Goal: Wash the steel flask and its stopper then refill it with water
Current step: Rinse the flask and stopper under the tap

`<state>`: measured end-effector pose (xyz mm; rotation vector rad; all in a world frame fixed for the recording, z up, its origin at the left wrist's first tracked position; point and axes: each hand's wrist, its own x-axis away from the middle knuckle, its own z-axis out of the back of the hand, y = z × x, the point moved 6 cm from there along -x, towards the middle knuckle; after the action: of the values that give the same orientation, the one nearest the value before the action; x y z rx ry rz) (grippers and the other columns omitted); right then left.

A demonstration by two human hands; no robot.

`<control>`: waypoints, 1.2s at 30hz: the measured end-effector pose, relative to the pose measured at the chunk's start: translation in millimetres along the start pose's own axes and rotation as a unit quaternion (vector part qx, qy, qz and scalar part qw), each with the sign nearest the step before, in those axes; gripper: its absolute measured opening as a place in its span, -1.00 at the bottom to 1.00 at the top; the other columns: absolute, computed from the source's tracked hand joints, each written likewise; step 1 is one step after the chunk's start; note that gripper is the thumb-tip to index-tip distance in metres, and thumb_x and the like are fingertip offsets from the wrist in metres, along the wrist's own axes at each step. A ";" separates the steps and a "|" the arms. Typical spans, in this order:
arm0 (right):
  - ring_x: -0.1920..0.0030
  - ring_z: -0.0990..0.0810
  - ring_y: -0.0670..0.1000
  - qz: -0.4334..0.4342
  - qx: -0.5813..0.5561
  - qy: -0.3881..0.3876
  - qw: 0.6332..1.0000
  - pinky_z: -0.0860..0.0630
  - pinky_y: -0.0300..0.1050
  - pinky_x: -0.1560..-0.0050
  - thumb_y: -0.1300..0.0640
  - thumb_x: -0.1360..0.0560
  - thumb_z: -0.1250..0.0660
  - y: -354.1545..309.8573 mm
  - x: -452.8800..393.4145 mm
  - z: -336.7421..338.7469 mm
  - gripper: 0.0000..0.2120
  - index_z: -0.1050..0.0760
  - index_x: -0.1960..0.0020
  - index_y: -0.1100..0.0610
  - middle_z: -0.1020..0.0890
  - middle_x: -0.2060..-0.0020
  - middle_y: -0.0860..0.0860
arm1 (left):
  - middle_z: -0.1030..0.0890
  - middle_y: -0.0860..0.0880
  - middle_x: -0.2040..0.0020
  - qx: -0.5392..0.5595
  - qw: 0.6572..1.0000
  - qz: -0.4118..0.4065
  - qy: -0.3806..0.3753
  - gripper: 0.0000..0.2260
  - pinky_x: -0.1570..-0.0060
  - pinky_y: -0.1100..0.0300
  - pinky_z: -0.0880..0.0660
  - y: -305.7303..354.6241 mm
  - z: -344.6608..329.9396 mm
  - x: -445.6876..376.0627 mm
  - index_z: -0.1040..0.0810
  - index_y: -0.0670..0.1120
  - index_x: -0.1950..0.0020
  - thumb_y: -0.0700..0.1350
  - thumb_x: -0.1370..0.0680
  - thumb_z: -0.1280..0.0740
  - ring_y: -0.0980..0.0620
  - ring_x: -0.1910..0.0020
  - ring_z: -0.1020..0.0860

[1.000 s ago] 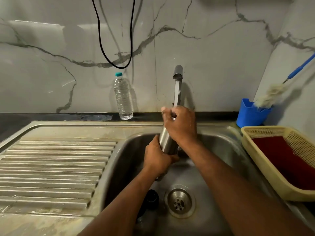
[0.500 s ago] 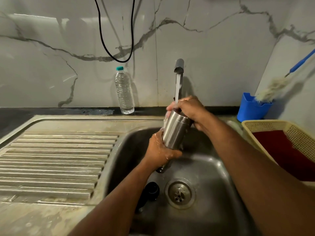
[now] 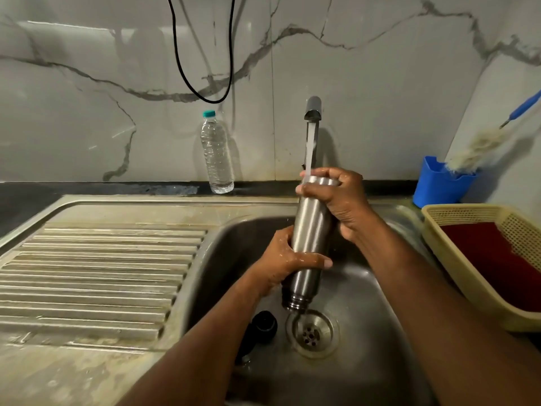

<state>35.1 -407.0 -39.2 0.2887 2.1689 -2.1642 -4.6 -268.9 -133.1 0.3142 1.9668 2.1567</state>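
Both hands gripped the flask (image 3: 311, 230) upside down over the sink (image 3: 380, 332) under the running tap (image 3: 312, 108): right hand (image 3: 341, 200) on top, left hand (image 3: 288, 259) lower. The stopper (image 3: 265, 326) lay beside the drain (image 3: 311, 332).

Sink basin (image 3: 380, 288), centre to lower right of frame; drainboard (image 3: 102, 273) adjoining at left. Flask (image 3: 310, 238) over the basin, mouth down, under the tap (image 3: 312, 111) at upper centre. Left hand (image 3: 289, 260) on its lower part, right hand (image 3: 342, 200) at its top. Stopper (image 3: 263, 323) in the basin, left of the drain (image 3: 312, 332). Plastic bottle (image 3: 216, 153) against the wall, left of the tap. Holder (image 3: 439, 183) with brush (image 3: 480, 148), right; basket (image 3: 456, 259) below it.
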 end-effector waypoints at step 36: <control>0.10 -0.59 -0.07 -0.086 0.473 -0.182 0.858 -0.53 -0.18 0.20 -0.06 -0.26 -0.67 51.6 43.5 12.8 -0.38 -0.48 -0.21 0.02 -0.57 0.08 -0.08 | -0.51 -0.20 -0.41 0.247 0.958 0.001 0.143 -0.26 -0.27 -0.13 -0.60 3.4 29.6 -7.0 -0.27 -0.04 -0.58 -0.32 -0.49 -0.50 -0.17 -0.31 -0.58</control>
<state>0.6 -416.3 -97.8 -0.2819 0.8322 -2.9095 10.7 -243.1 -127.2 0.0756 2.6609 1.7578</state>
